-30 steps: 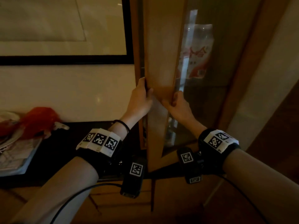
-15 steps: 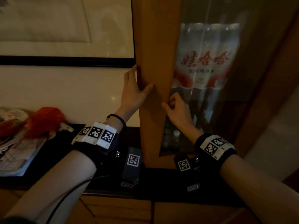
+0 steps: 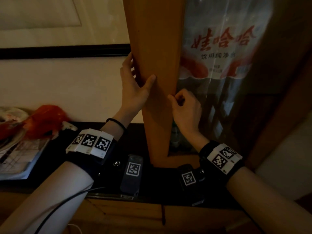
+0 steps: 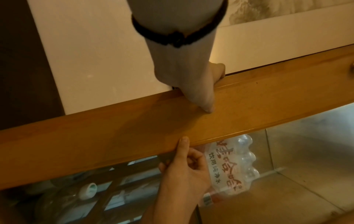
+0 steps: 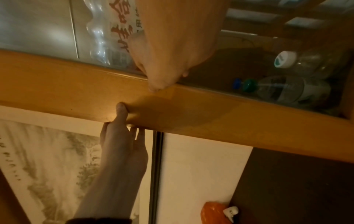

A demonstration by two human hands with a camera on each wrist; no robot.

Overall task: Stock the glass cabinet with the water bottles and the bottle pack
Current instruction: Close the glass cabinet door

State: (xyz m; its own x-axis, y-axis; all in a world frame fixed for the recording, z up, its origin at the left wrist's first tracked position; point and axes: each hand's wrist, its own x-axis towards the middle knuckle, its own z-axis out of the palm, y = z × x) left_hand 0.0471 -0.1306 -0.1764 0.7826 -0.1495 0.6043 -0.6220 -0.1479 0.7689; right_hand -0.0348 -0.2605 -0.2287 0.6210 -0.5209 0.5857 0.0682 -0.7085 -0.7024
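Observation:
The glass cabinet's wooden door frame [image 3: 157,48] stands upright in front of me. Behind the glass sits the shrink-wrapped bottle pack [image 3: 219,48] with red lettering, also seen in the left wrist view [image 4: 229,166]. Loose water bottles [image 5: 287,89] lie on the shelf below it. My left hand [image 3: 136,85] grips the frame's left edge, thumb on the front and fingers wrapped behind. My right hand [image 3: 184,107] has curled fingers and holds nothing; its thumb presses the frame's inner edge beside the glass.
A red plastic bag [image 3: 45,119] and a stack of papers [image 3: 16,152] lie on the black countertop [image 3: 42,174] to the left. A framed picture [image 3: 50,22] hangs on the wall behind. Wooden drawers [image 3: 126,215] run below the counter.
The door has swung from ajar to flat against the cabinet. My left hand slid up the frame's outer edge; my right hand stayed at the inner edge.

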